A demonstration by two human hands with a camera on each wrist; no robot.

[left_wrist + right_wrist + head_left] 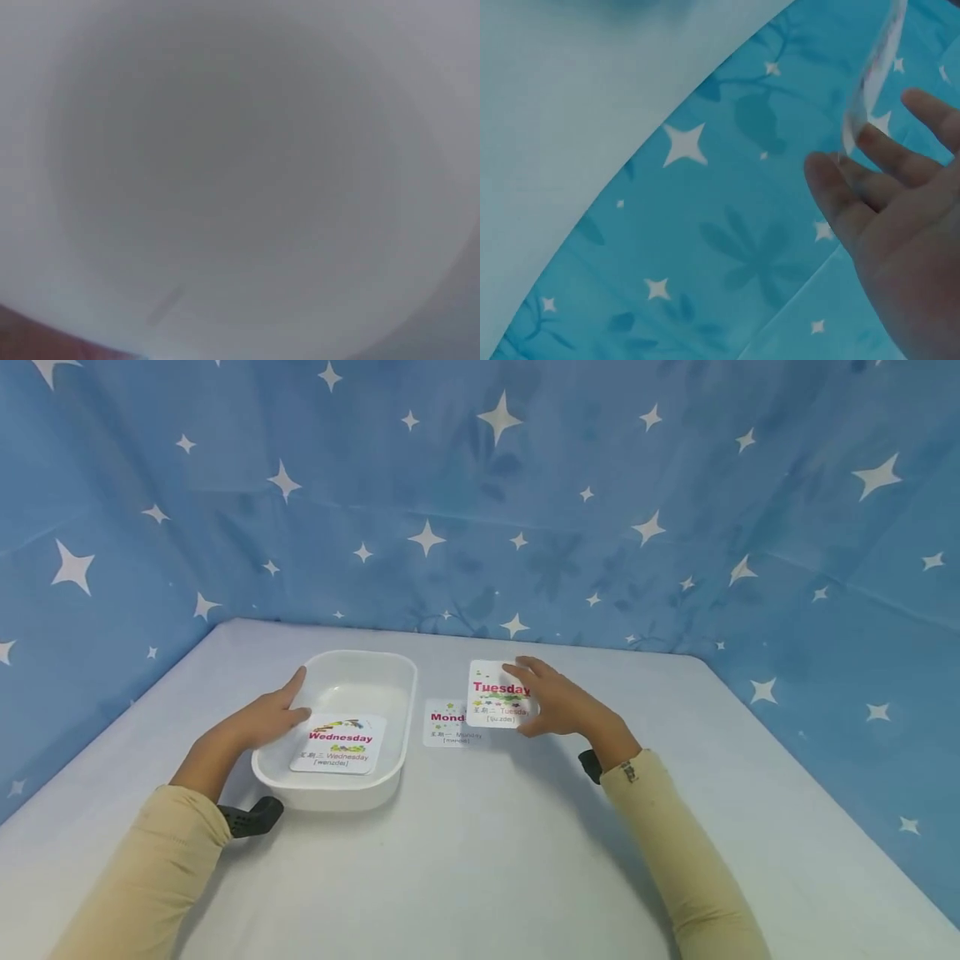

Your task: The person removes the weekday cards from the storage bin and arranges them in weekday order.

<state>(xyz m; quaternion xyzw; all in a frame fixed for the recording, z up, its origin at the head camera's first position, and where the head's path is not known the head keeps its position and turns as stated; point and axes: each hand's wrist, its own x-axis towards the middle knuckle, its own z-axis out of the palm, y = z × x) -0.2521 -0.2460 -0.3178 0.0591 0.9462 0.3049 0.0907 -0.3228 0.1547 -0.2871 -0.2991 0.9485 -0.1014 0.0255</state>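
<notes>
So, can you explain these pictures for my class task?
No machine here: a person works with bare hands. One picture is taken from the head, the others from each wrist. On the white table stands a white tray with the Wednesday card inside; the Monday card, partly hidden, lies beside it. The left hand holds the white tray by its rim, and the right hand holds the Tuesday card. The left wrist picture is mostly pale blur; the right wrist one shows that hand and card before a starry blue cloth.
</notes>
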